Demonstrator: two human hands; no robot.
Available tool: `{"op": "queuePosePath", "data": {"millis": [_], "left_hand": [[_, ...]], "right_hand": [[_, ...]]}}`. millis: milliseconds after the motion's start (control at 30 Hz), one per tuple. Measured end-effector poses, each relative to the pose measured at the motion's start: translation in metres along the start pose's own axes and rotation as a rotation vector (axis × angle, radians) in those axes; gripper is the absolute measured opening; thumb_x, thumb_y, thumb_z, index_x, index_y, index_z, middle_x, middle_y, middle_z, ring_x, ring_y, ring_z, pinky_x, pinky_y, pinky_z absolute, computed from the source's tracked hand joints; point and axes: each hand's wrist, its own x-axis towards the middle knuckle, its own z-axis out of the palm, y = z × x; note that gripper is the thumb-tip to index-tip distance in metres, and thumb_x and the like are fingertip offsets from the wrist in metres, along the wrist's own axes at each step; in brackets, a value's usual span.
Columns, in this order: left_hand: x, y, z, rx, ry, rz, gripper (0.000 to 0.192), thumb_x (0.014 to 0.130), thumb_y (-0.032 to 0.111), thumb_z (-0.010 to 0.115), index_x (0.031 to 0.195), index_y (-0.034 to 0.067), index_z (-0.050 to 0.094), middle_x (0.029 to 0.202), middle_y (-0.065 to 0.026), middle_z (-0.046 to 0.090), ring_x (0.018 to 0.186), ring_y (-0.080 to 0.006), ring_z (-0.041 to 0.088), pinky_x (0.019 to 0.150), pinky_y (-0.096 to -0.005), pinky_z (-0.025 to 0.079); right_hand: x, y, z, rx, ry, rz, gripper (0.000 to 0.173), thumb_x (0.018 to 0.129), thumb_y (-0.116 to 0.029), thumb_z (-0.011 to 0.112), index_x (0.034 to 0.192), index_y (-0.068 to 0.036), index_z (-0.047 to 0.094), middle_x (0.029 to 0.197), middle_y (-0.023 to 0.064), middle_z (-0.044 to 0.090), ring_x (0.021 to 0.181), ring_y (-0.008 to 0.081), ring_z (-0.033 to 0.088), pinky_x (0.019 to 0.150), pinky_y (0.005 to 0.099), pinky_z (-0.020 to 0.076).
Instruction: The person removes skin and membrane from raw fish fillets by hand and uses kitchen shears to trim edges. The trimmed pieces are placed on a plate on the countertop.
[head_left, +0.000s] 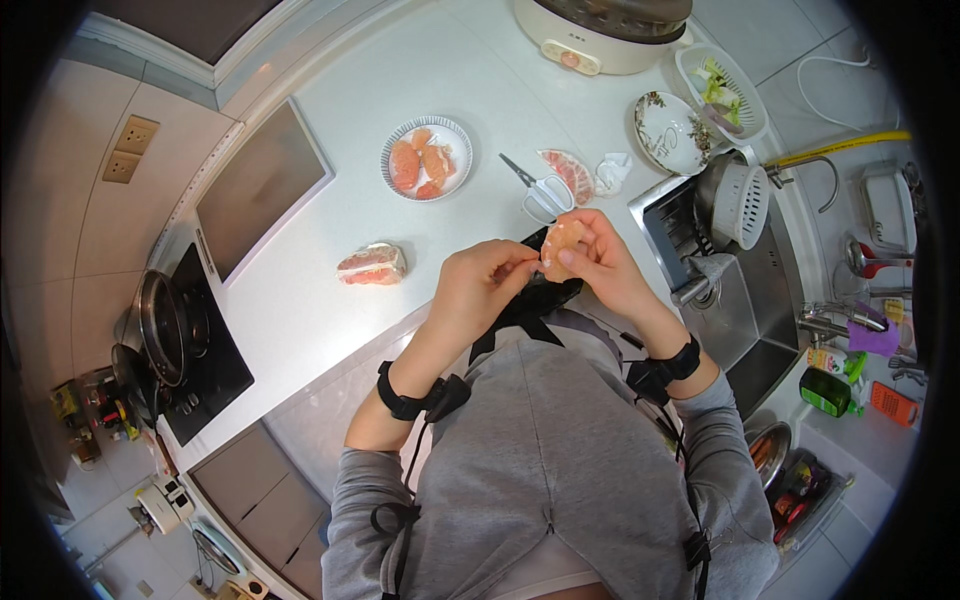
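My right hand (606, 259) holds a peeled citrus segment (561, 247), pale orange with white flecks, over the counter's front edge. At the segment's left edge, the thumb and fingertips of my left hand (487, 274) are pinched together. Anything between them is too small to make out. Just beyond my right hand lie white-handled scissors (546, 196), blades pointing away to the left. An unpeeled citrus wedge (570, 174) and a crumpled white scrap (613, 174) rest past them. Peeled flesh pieces (420, 161) sit in a ribbed white bowl (463, 141). To the left is a larger citrus chunk (373, 265) with membrane.
A steel sink (727, 337) holding a pot and a white strainer (744, 206) is on the right. Behind it stand a patterned bowl (671, 131) and a basket (754, 112) of vegetables. An electric cooker (600, 45) is at the back; a black cooktop (217, 375) lies left.
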Motion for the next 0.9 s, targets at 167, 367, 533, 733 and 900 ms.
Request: {"op": "queuePosePath", "data": {"millis": [167, 367, 533, 733, 900], "left_hand": [[0.001, -0.003, 0.007, 0.080, 0.037, -0.073, 0.011, 0.085, 0.010, 0.070, 0.090, 0.000, 0.070, 0.077, -0.0119, 0.071, 0.064, -0.0195, 0.068, 0.059, -0.0283, 0.052], [0.002, -0.008, 0.006, 0.121, 0.029, -0.108, 0.015, 0.083, 0.013, 0.071, 0.089, -0.001, 0.070, 0.076, -0.0139, 0.071, 0.065, -0.0229, 0.069, 0.059, -0.0302, 0.053], [0.003, -0.012, 0.002, 0.139, -0.046, -0.168, 0.013, 0.086, 0.009, 0.067, 0.089, -0.004, 0.069, 0.076, -0.0090, 0.071, 0.067, -0.0103, 0.067, 0.062, -0.0244, 0.051], [0.003, -0.016, 0.000, 0.042, -0.010, -0.181, 0.012, 0.081, 0.010, 0.068, 0.083, -0.002, 0.068, 0.071, -0.0112, 0.069, 0.061, -0.0174, 0.066, 0.058, -0.0286, 0.051], [0.004, -0.016, -0.005, -0.076, -0.034, -0.238, 0.010, 0.082, 0.008, 0.065, 0.084, -0.001, 0.065, 0.068, -0.0062, 0.067, 0.059, -0.0105, 0.061, 0.058, -0.0258, 0.049]], "right_hand": [[0.000, 0.003, 0.014, -0.104, 0.152, -0.058, 0.031, 0.093, 0.002, 0.057, 0.119, -0.003, 0.041, 0.112, 0.0103, 0.060, 0.101, 0.0151, 0.062, 0.084, 0.0277, 0.0525], [-0.002, -0.003, 0.021, -0.502, 0.119, -0.137, 0.034, 0.091, 0.002, 0.063, 0.116, -0.003, 0.041, 0.111, 0.0106, 0.058, 0.099, 0.0155, 0.063, 0.083, 0.0296, 0.0544], [-0.003, -0.001, 0.025, -0.589, 0.112, -0.170, 0.033, 0.089, -0.002, 0.067, 0.112, -0.002, 0.044, 0.107, 0.0115, 0.061, 0.098, 0.0176, 0.063, 0.079, 0.0318, 0.0549], [0.001, 0.008, 0.019, -0.296, 0.075, -0.112, 0.035, 0.091, 0.000, 0.062, 0.119, -0.002, 0.041, 0.112, 0.0110, 0.060, 0.100, 0.0178, 0.063, 0.084, 0.0325, 0.0535], [0.005, 0.007, 0.006, 0.073, -0.004, 0.075, 0.037, 0.096, -0.004, 0.056, 0.129, -0.004, 0.039, 0.115, 0.0094, 0.059, 0.103, 0.0196, 0.063, 0.089, 0.0330, 0.0515]]}}
